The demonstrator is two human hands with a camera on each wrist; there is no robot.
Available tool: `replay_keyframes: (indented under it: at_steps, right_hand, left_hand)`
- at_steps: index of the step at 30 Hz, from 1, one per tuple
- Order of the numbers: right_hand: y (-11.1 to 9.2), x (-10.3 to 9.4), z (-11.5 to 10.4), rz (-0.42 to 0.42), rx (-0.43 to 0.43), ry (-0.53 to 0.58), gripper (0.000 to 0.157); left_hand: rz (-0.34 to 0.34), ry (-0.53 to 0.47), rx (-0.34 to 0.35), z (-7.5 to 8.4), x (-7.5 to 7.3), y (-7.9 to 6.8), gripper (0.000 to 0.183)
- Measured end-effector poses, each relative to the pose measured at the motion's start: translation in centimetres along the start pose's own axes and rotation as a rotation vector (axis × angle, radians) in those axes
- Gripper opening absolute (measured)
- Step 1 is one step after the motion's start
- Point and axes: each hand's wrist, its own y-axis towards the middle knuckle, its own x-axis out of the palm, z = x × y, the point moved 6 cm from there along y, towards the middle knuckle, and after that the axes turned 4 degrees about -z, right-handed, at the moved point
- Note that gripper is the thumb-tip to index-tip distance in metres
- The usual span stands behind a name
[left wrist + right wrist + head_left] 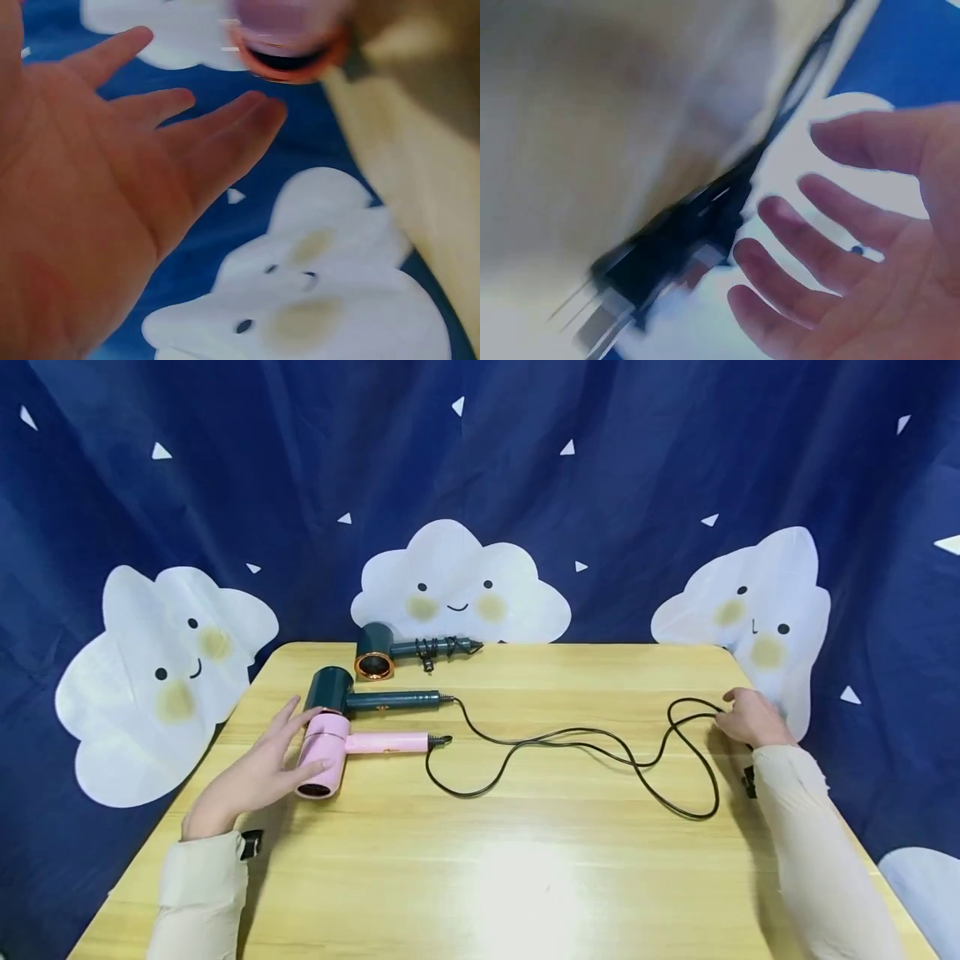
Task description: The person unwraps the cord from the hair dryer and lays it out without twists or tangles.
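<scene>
A pink hair dryer (326,756) lies on its side on the table, its handle toward the right. My left hand (255,781) is at its left side with straight, spread fingers, the fingertips right at its barrel. The left wrist view shows the open palm beside the pink barrel (285,19). Just behind lies a dark green hair dryer (330,687). Black cords (693,817) run from both handles to the table's right side. There my right hand (753,720) is beside the cords. In the right wrist view its fingers are loosely extended, next to black plugs (682,236).
Another dark green hair dryer (375,643) with a copper-coloured rim lies at the back, its cord wrapped round the handle. The light wooden table (420,860) reaches to a dark blue curtain (510,460) printed with smiling clouds.
</scene>
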Motion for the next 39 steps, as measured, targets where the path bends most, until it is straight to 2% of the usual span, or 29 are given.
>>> replay_keyframes:
  at_steps: [3, 6, 11, 15, 18, 22, 26, 29, 33, 36, 39]
  right_hand:
    - [0.4, -0.6, -2.1, 0.074, -0.043, 0.09, 0.052]
    - [0.8, -0.6, -4.6, 0.098, -0.088, 0.201, 0.052]
    - [2.3, 0.1, -8.6, 0.077, -0.139, 0.363, 0.054]
    - [3.9, 1.1, -12.0, 0.105, -0.169, 0.471, 0.047]
    - [5.4, 2.3, -14.7, 0.111, -0.18, 0.593, 0.041]
    - [7.1, 4.2, -18.2, 0.043, -0.153, 0.758, 0.042]
    - [8.4, 6.2, -21.5, -0.047, -0.106, 0.884, 0.047]
    - [9.6, 7.8, -23.7, -0.113, -0.072, 0.988, 0.048]
    - [11.2, 9.9, -26.2, -0.215, -0.029, 1.159, 0.051]
    - [12.1, 11.2, -27.8, -0.256, -0.008, 1.274, 0.052]
    - [12.8, 12.5, -29.0, -0.265, 0.017, 1.338, 0.051]
  left_hand:
    - [0.094, 0.0, 0.017, 1.4, -1.7, 1.1, 0.071]
    - [0.166, -0.09, 0.018, 2.4, -2.5, 2.8, 0.064]
    - [0.218, -0.307, -0.022, 3.0, -2.6, 5.6, 0.063]
    - [0.303, -0.443, -0.077, 2.8, -2.7, 7.7, 0.064]
    - [0.347, -0.532, -0.119, 2.6, -2.9, 9.5, 0.063]
    - [0.332, -0.663, -0.202, 1.9, -2.6, 12.2, 0.065]
    - [0.329, -0.742, -0.284, 0.9, -1.7, 14.4, 0.068]
    - [0.304, -0.728, -0.336, 0.4, -1.1, 15.5, 0.071]
    - [0.218, -0.714, -0.384, 0.2, -0.1, 16.9, 0.078]
    - [0.171, -0.714, -0.399, 0.2, 0.6, 17.7, 0.084]
    - [0.154, -0.716, -0.425, 0.1, 1.3, 18.3, 0.087]
